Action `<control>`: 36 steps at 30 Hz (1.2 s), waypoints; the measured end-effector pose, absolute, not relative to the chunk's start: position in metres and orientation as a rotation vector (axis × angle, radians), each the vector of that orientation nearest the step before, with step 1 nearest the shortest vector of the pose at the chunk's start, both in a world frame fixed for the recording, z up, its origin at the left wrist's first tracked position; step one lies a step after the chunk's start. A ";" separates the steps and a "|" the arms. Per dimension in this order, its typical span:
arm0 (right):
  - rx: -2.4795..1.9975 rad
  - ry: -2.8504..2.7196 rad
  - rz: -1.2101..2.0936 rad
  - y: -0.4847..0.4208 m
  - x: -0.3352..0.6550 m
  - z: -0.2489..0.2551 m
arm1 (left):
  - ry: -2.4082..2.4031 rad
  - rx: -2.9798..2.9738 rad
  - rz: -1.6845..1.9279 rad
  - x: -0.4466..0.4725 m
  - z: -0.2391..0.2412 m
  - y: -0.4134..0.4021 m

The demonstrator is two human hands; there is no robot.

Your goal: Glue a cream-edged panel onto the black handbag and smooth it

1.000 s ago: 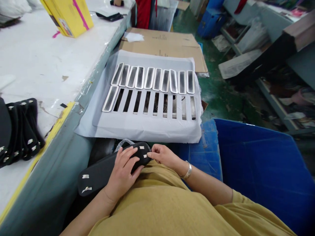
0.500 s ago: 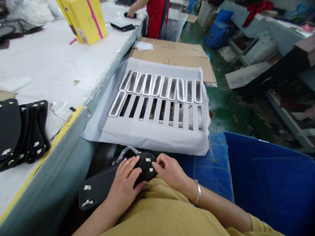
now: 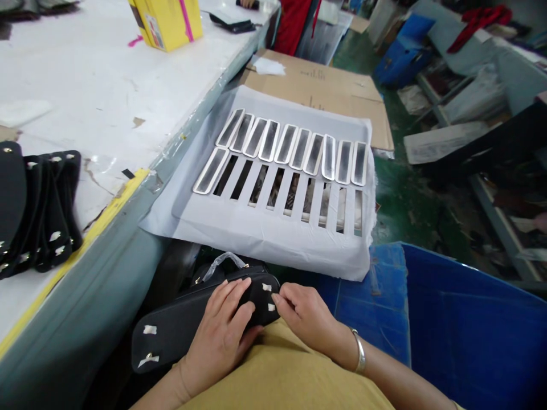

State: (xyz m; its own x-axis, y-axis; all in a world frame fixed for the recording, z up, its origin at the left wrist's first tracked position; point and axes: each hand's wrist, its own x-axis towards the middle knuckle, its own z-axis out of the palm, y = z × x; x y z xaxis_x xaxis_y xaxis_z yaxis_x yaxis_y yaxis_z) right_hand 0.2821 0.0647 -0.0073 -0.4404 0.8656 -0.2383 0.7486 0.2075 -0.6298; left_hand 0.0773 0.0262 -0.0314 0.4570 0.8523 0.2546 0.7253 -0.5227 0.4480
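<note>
A black bag (image 3: 171, 333) lies across my lap with its flat base facing up. Small white tape pieces stick to the base near both ends, and a bit of gold metal shows at one on the left. My left hand (image 3: 228, 322) rests flat on the middle of the base, fingers stretched out. At the bag's right end my right hand (image 3: 305, 313) is closed, thumb and curled fingers at the edge beside two tape pieces. A handle wrapped in clear plastic (image 3: 223, 262) rises behind the bag.
Ahead lies a white sheet (image 3: 265, 230) with slots and several silver-rimmed strips (image 3: 287, 143). Cardboard (image 3: 329, 85) is behind it. On the left table (image 3: 85, 85) are black panels (image 3: 47, 210) and a yellow box (image 3: 171, 23). A blue bin (image 3: 465, 330) stands right.
My view has tilted down and shifted a little, so the table and sheet sit differently in the picture. Both hands keep almost the same places on the bag.
</note>
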 end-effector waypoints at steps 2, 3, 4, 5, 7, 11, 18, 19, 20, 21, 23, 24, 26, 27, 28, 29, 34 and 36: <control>-1.437 -2.438 0.943 0.066 0.283 -0.006 | 1.349 2.436 0.662 0.077 -0.031 0.027; -1.374 -2.501 0.888 0.068 0.284 -0.005 | 1.347 2.438 0.664 0.077 -0.031 0.028; -1.320 -2.551 0.844 0.069 0.284 -0.005 | 1.346 2.441 0.668 0.077 -0.031 0.028; -1.279 -2.584 0.823 0.070 0.285 -0.004 | 1.348 2.443 0.670 0.077 -0.031 0.028; -1.274 -2.574 0.837 0.072 0.286 -0.005 | 1.353 2.447 0.671 0.077 -0.031 0.029; -1.544 -2.332 1.031 0.071 0.285 -0.009 | 1.343 2.449 0.670 0.078 -0.032 0.032; -1.762 -2.084 1.194 0.069 0.279 -0.009 | 1.337 2.447 0.684 0.078 -0.034 0.033; -1.773 -2.077 1.196 0.070 0.278 -0.008 | 1.339 2.446 0.689 0.078 -0.034 0.032; -1.781 -2.076 1.197 0.070 0.278 -0.008 | 1.342 2.443 0.693 0.078 -0.033 0.032; -1.786 -2.077 1.196 0.070 0.277 -0.008 | 1.342 2.443 0.695 0.078 -0.033 0.032; -1.791 -2.082 1.185 0.070 0.277 -0.007 | 1.341 2.458 0.688 0.079 -0.031 0.032; -1.791 -2.085 1.173 0.070 0.277 -0.007 | 1.335 2.475 0.679 0.079 -0.031 0.033; -1.792 -2.088 1.146 0.069 0.276 -0.007 | 1.318 2.523 0.663 0.079 -0.030 0.033; -1.793 -2.087 1.138 0.069 0.276 -0.007 | 1.310 2.547 0.658 0.079 -0.030 0.033; -1.792 -2.081 1.139 0.069 0.276 -0.007 | 1.299 2.570 0.650 0.079 -0.030 0.032; -1.792 -2.069 1.146 0.069 0.276 -0.007 | 1.283 2.593 0.640 0.078 -0.031 0.031; -1.810 -1.922 1.244 0.067 0.281 -0.010 | 1.221 2.650 0.625 0.078 -0.033 0.023; -1.801 -1.850 1.306 0.066 0.284 -0.012 | 1.184 2.661 0.634 0.079 -0.034 0.020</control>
